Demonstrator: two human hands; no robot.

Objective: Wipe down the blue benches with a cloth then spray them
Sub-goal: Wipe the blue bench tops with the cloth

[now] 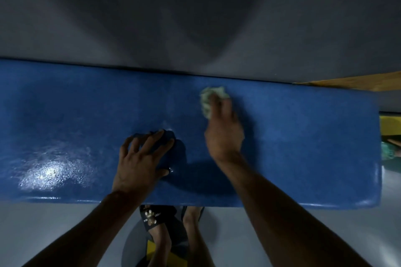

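From the head camera I look down at the blue worktop [303,136], which runs from side to side against a grey wall [195,6]. My right hand [223,134] holds a crumpled pale green cloth [209,102] under its fingers near the back edge. My left hand [141,158] lies flat with spread fingers, holding nothing. A shiny wet patch [47,171] sits far left.

Looked steeply down from head height onto the blue bench [303,136], close above it. Faced the grey wall [108,17] behind; bench spanned nearly the whole frame.
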